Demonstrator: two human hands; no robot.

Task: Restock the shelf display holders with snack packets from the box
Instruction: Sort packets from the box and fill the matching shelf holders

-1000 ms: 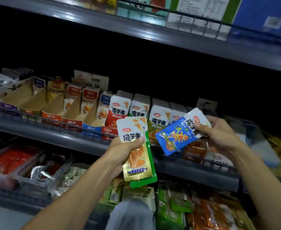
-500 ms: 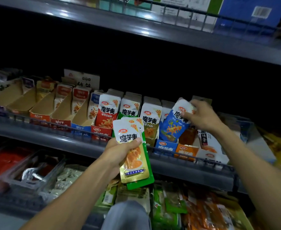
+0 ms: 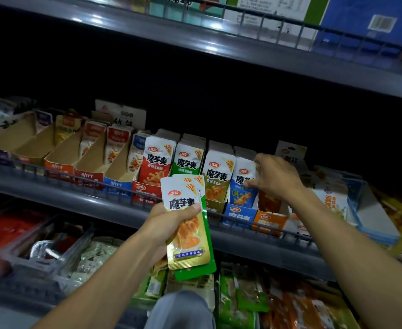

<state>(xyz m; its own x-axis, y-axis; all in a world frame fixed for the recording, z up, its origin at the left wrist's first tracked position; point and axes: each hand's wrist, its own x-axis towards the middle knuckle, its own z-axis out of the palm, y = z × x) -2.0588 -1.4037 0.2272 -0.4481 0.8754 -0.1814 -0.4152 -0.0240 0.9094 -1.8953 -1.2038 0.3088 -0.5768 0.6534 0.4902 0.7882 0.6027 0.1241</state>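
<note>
My left hand (image 3: 171,224) grips two snack packets fanned together in front of the middle shelf: a gold one (image 3: 187,233) in front and a green one (image 3: 207,262) behind. My right hand (image 3: 274,178) holds the right edge of a blue packet (image 3: 242,188), which stands upright in the blue display holder (image 3: 239,214). To the left stand the red (image 3: 146,188), green and olive holders, each packed with upright packets. An orange holder (image 3: 270,222) sits just right of the blue one, under my right wrist.
Several low cardboard holders (image 3: 62,160) line the left of the shelf, behind a wire rail (image 3: 100,181). Trays of wrapped snacks (image 3: 53,245) fill the shelf below. Boxes stand on the upper shelf (image 3: 266,58). A grey knee (image 3: 183,309) shows at the bottom.
My right hand carried the blue packet from beside my left hand up and back to the shelf and set it upright in the blue holder. My left hand kept its two packets.
</note>
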